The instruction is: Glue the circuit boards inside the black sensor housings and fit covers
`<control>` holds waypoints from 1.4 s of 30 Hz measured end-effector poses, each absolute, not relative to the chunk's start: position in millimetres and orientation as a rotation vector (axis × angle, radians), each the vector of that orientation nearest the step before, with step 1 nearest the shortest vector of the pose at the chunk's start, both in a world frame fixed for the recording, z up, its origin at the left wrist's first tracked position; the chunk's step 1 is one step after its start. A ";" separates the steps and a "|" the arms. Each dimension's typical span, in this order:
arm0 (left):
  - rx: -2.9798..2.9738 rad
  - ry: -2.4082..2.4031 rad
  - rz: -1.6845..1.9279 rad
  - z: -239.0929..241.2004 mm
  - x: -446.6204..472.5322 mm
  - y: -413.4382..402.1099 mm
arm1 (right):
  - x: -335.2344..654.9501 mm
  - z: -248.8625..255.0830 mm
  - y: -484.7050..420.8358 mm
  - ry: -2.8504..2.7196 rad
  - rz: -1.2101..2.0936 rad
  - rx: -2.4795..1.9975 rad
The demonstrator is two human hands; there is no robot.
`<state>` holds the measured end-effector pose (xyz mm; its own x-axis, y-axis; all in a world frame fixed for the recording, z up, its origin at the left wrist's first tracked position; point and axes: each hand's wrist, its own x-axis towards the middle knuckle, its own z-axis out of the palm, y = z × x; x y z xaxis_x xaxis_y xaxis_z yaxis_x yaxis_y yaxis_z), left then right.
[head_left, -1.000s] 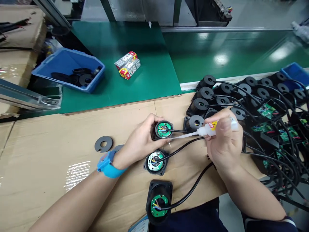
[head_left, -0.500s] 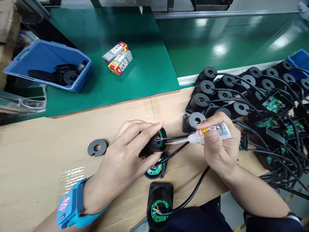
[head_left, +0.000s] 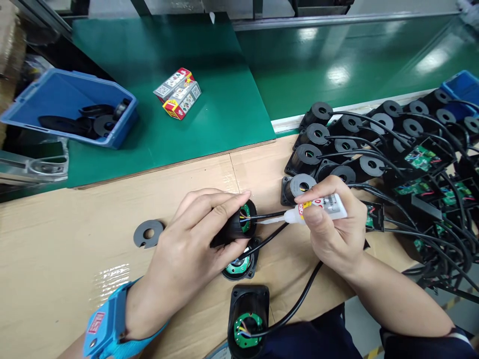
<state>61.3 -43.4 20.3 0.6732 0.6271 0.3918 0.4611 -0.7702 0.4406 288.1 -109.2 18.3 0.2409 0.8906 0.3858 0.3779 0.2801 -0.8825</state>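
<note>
My left hand [head_left: 202, 239] is closed around a black cylindrical housing [head_left: 232, 227], tilted so its open end faces right. Inside that end show a green circuit board and thin coloured wires, with a black cable running out. In my right hand [head_left: 335, 229] is a small white glue bottle [head_left: 318, 208], pinched on its side. Its thin clear nozzle points left and reaches the rim of the housing's open end. Below the left hand lies a second housing [head_left: 242, 267] with a green board. Closer to me stands a third housing [head_left: 249, 316]. A grey notched disc [head_left: 148, 234] lies left of my left hand.
Many finished-looking black housings [head_left: 317, 133] with cables crowd the right side, beside exposed circuit boards [head_left: 422, 158]. A blue bin [head_left: 125, 122] with black parts stands at the left. Two small boxes [head_left: 179, 94] lie on the green mat [head_left: 224, 124]. Cardboard [head_left: 75, 229] covers the near surface.
The glue bottle has moved slightly left with my right hand, bringing its nozzle closer in against the housing's rim. My left hand keeps its hold; the whole view has shifted a little.
</note>
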 end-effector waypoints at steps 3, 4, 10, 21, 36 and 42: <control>2.556 0.880 0.760 19.1 61.6 -42.1 | 287.8 19.7 -110.6 -1.415 0.457 -1.299; 2.539 0.883 0.756 18.4 61.7 -41.1 | 287.4 20.0 -110.9 -1.446 0.417 -1.290; 2.394 0.902 0.710 13.1 60.6 -33.8 | 285.6 20.1 -109.8 -1.661 0.140 -1.218; 2.138 0.939 0.645 6.3 60.8 -27.3 | 284.8 11.6 -107.8 -1.733 0.096 -1.047; 1.698 0.876 0.561 -10.6 65.9 -26.5 | 279.2 24.2 -60.3 -1.070 0.937 -1.272; 1.639 0.859 0.602 -12.1 68.5 -27.0 | 275.7 23.9 -56.8 -1.209 0.894 -1.295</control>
<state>68.5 -27.0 -12.1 0.6026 0.7962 -0.0547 0.2203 -0.1000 0.9703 275.7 -56.8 23.9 0.1946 0.9700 0.1455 0.1450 0.1182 -0.9823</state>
